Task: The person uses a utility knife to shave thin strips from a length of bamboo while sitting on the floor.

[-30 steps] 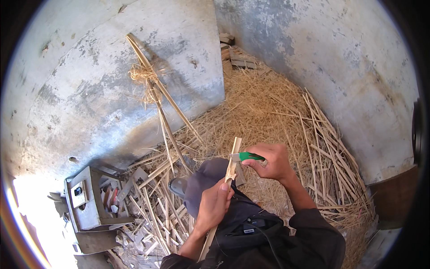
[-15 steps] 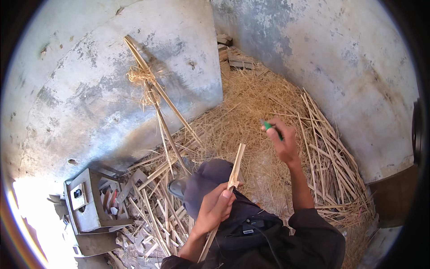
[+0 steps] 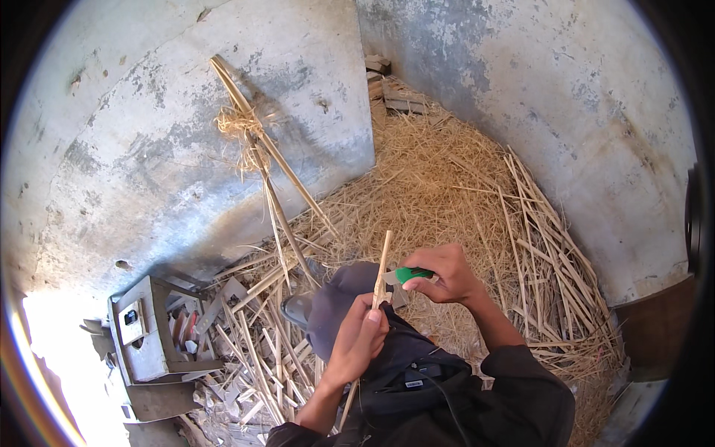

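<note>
My left hand grips a pale split bamboo strip, which stands nearly upright over my lap. Its lower end comes out below the fist, beside my left forearm. Just above the left fingers the strip has a rough, thicker node. My right hand is closed on the green handle of a knife. The short metal blade points left and meets the strip at or right beside that node; whether it cuts in I cannot tell.
Fine shavings cover the floor ahead. Long strips are heaped along the right wall. At the left stand a wooden box and more scattered strips. Tied bamboo poles lean on the far left wall.
My right hand has come down and left, bringing the knife from over the shavings to the strip. The strip has turned slightly in my left hand and now shows narrower.
</note>
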`<state>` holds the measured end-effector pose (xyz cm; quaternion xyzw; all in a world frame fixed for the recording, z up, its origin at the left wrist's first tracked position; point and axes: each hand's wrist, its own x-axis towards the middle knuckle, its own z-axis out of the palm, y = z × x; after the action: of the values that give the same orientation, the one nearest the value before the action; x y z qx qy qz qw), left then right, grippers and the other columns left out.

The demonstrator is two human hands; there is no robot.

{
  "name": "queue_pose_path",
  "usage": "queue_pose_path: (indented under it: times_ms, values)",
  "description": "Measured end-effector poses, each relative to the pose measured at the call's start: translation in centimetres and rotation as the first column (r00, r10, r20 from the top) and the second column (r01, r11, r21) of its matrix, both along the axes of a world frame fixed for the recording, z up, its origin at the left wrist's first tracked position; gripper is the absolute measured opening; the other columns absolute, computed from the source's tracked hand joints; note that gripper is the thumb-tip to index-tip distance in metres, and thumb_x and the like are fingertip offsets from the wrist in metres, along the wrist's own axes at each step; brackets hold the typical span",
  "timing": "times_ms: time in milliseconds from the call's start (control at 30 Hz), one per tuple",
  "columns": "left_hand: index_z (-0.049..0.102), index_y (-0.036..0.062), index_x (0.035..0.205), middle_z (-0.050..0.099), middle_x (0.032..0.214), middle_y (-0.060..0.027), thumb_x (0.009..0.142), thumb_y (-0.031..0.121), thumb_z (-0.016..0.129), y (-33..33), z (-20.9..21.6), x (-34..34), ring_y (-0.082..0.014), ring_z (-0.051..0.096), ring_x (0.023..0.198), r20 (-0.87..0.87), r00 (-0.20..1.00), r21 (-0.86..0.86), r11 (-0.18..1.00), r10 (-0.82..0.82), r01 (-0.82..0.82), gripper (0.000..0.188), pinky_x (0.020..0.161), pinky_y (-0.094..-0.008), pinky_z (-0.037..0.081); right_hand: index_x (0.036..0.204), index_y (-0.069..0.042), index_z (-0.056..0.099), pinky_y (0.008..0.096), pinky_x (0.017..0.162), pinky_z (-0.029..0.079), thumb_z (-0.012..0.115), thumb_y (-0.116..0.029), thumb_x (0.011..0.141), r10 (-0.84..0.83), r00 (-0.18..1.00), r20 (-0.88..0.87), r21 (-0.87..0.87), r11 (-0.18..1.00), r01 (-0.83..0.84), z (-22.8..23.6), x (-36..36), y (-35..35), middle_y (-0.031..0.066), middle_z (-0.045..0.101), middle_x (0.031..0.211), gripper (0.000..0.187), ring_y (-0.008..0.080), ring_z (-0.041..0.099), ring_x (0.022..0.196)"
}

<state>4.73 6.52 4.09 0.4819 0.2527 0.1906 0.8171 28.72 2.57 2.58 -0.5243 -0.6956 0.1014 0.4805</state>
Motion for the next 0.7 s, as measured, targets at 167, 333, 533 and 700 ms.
queue_pose_path:
  times_ms: [167, 333, 533, 700]
  values:
    - [0.044, 0.0002, 0.13, 0.045, 0.077, 0.0018, 0.111, 0.029, 0.039, 0.0, 0.3, 0.1, -0.002, 0.034, 0.054, -0.078, 0.997, 0.054, 0.998, -0.01, 0.014, 0.034, 0.047, -0.0206, 0.03, 0.091, -0.005, 0.072, 0.0332, 0.056, 0.053, 0.079, -0.037, 0.086, 0.04, 0.999, 0.03, 0.012, 0.999, -0.04, -0.4, 0.1, 0.4, 0.0083, 0.071, 0.08, 0.033, 0.0251, 0.07, 0.065]
    - [0.046, -0.002, 0.132, 0.047, 0.078, 0.0016, 0.112, 0.027, 0.038, -0.1, 0.5, 0.3, -0.0026, 0.038, 0.058, -0.192, 0.981, 0.202, 0.979, 0.012, 0.027, 0.036, 0.05, -0.021, 0.034, 0.09, -0.008, 0.074, 0.0333, 0.056, 0.053, 0.081, -0.038, 0.083, -0.011, 0.996, 0.093, -0.004, 1.0, 0.011, -0.8, 0.3, 0.4, 0.0079, 0.072, 0.078, 0.032, 0.0257, 0.07, 0.064]
    - [0.048, -0.0022, 0.13, 0.05, 0.077, -0.0005, 0.112, 0.026, 0.037, -0.1, 0.5, 0.5, -0.0064, 0.044, 0.062, -0.274, 0.961, 0.379, 0.923, 0.038, 0.072, 0.036, 0.056, -0.0254, 0.039, 0.092, -0.008, 0.076, 0.0321, 0.058, 0.054, 0.082, -0.038, 0.082, -0.08, 0.992, 0.097, 0.049, 0.996, 0.075, -1.9, 0.1, 0.4, 0.0064, 0.074, 0.08, 0.033, 0.0244, 0.072, 0.066]
    - [0.054, 0.0, 0.125, 0.045, 0.069, 0.0033, 0.111, 0.026, 0.036, -0.4, 0.8, 0.9, -0.0043, 0.039, 0.057, -0.251, 0.96, 0.487, 0.873, 0.127, 0.012, 0.035, 0.053, -0.0258, 0.033, 0.093, -0.006, 0.076, 0.0316, 0.059, 0.055, 0.082, -0.038, 0.082, -0.124, 0.986, 0.109, 0.075, 0.99, 0.116, -2.2, 0.0, 0.4, 0.0067, 0.075, 0.081, 0.034, 0.0241, 0.073, 0.068]
